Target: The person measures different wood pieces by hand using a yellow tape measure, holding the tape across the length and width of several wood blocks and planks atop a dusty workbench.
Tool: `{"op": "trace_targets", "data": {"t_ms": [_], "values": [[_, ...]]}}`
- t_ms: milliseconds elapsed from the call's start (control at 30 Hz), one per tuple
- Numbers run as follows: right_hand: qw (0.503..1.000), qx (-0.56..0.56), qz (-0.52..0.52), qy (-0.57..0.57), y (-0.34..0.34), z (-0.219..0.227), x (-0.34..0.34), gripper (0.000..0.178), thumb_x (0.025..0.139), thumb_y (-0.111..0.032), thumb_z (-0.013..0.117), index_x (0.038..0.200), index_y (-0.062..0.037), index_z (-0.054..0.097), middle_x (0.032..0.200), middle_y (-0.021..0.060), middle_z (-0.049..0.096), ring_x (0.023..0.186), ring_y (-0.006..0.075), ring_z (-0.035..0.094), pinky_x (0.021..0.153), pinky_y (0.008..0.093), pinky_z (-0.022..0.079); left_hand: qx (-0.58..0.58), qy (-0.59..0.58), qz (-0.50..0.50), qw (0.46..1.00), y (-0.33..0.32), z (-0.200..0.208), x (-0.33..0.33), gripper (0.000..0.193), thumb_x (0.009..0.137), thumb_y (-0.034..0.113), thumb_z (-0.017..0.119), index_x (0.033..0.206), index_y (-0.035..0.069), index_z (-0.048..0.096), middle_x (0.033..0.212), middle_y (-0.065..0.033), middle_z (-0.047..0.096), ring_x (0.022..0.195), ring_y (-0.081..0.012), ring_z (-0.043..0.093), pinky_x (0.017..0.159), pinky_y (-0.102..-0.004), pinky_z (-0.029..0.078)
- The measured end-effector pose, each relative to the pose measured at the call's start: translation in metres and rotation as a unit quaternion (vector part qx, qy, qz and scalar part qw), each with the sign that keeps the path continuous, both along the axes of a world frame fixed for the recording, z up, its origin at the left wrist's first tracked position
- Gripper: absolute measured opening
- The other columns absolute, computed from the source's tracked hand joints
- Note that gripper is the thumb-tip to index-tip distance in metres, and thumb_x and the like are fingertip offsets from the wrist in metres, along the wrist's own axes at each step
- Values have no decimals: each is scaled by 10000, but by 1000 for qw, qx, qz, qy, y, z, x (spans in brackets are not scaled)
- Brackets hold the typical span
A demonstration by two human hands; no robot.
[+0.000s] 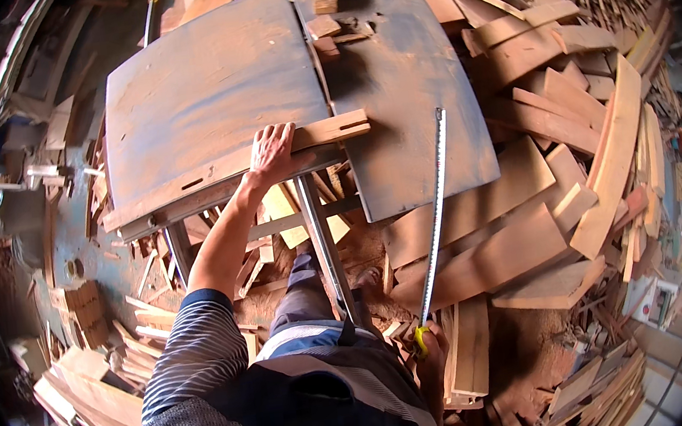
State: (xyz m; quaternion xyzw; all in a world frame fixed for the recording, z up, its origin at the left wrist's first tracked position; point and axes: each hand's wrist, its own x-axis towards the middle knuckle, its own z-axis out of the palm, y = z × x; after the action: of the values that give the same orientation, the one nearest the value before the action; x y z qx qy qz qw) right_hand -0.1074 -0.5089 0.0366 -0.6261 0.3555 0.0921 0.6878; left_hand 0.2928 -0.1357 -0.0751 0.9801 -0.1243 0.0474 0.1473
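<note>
Near the front edge of a saw-dusted metal table [212, 76] lies a long, narrow wooden board [323, 131] with slots cut near both ends. My left hand [271, 151] is closed over its middle, fingers across the top and thumb along the near side. Low at my right side, my right hand [434, 350] grips a yellow tape measure [420, 340]. Its blade [437, 193] is drawn out far and rises past the front edge of the right table panel [410, 121]. The blade's free end is apart from the board. Part of the right hand is hidden behind the tape case.
Small wood blocks [326, 28] sit along the gap between the table panels. Sawn planks [489, 255] are heaped to the right, with curved pieces [613, 165] leaning there. More offcuts [92, 389] lie at lower left. A metal table leg [323, 240] stands before me.
</note>
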Motion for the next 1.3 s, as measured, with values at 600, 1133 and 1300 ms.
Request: {"op": "trace_targets", "data": {"t_ms": [600, 1133, 1300], "values": [[999, 29, -19, -2, -1, -14, 23, 304, 906, -216, 595, 1094, 16, 650, 860, 109, 687, 734, 165, 654, 682, 283, 531, 43, -3, 25, 999, 57, -11, 67, 729, 835, 650, 737, 1174, 21, 593, 1119, -145, 626, 1098, -331, 555, 1011, -450, 461], [946, -244, 189, -98, 26, -4, 5, 260, 1044, -231, 498, 1133, 3, 567, 926, 126, 660, 763, 201, 676, 685, 321, 572, 36, 58, 39, 997, 67, -3, 109, 789, 809, 697, 728, 1195, 16, 625, 1181, -172, 650, 1150, -338, 560, 1017, -461, 459], [997, 26, 61, -26, 24, 7, 41, 269, 1016, -201, 521, 1196, -2, 549, 1005, 145, 656, 813, 237, 680, 720, 358, 575, 8, 61, 31, 998, 52, 0, 37, 812, 822, 660, 734, 1269, 1, 578, 1195, -196, 638, 1150, -353, 563, 1043, -460, 442]]}}
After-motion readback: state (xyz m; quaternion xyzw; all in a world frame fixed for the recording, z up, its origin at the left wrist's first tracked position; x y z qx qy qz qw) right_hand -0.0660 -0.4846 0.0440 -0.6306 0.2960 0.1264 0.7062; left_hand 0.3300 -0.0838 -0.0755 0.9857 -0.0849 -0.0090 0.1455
